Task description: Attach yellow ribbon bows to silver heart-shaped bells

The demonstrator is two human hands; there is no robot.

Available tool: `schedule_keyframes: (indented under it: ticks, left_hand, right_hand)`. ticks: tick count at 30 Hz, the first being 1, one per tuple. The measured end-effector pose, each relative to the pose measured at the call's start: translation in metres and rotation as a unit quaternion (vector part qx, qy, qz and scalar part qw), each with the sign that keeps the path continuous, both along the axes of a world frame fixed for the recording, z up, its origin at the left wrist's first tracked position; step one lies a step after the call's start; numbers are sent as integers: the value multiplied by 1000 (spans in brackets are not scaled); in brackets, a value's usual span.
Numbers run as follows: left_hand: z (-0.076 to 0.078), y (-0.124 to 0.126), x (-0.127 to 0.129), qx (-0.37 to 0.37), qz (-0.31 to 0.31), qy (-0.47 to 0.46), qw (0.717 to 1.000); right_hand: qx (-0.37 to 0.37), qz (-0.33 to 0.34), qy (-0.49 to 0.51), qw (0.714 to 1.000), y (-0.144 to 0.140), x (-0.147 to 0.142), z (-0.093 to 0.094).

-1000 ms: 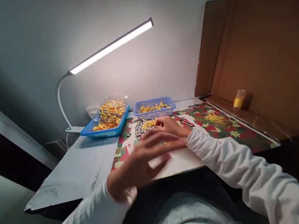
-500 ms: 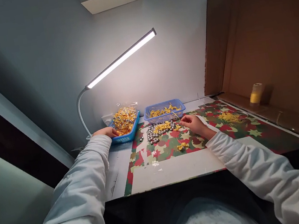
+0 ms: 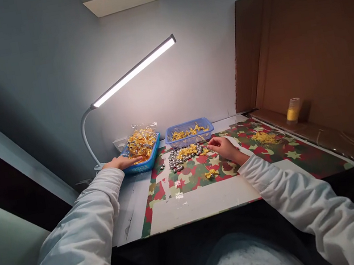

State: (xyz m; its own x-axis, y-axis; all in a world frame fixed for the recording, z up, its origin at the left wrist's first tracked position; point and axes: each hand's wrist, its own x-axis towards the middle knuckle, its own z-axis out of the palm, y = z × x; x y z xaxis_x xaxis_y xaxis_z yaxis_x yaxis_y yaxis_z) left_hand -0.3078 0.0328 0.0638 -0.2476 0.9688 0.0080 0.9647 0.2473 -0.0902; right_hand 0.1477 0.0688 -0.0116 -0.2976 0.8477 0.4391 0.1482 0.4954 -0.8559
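Observation:
My left hand (image 3: 121, 162) lies at the near left edge of a blue basket (image 3: 154, 156), its fingers stretched out and apart from any grip. Yellow bows with silver bells (image 3: 143, 142) are heaped in that basket. My right hand (image 3: 223, 148) is closed in a pinch on a thin yellow cord (image 3: 202, 139), above the patterned table cover. Just left of it lies a pile of silver bells (image 3: 176, 159) with yellow bows (image 3: 187, 151) among them. A single yellow bow with a bell (image 3: 211, 174) rests nearer to me, a thin cord running up from it.
Behind the pile stands a purple-blue basket (image 3: 211, 130) of yellow bows. Cut yellow cords (image 3: 266, 138) lie to the right, near a spool of yellow thread (image 3: 293, 111) by a cardboard wall (image 3: 307, 61). A lit lamp (image 3: 134, 71) reaches over the table.
My left hand's fingers have straightened out from a curled pose inside the blue basket. The right hand keeps its pinch on the cord. The whole view has shifted slightly.

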Motion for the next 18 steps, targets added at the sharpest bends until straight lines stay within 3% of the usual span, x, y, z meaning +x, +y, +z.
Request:
schedule_keyframes:
  ticks: [2,4,11,18]
  left_hand:
    - [-1,-8,4,-55,26,3,998]
    - [-3,-14,9,-79,15,4,997]
    - [-10,-23,16,-75,-34,33,996]
    - [-7,-19,14,-24,-45,31,998]
  right_hand:
    - [-3,3,0,1000,0,1,1]
    - [-2,4,2,1000,0,2,1]
    - [-1,1,-6,1000,2,3,-2]
    - [4,1,-19,1000,-1,3,-1]
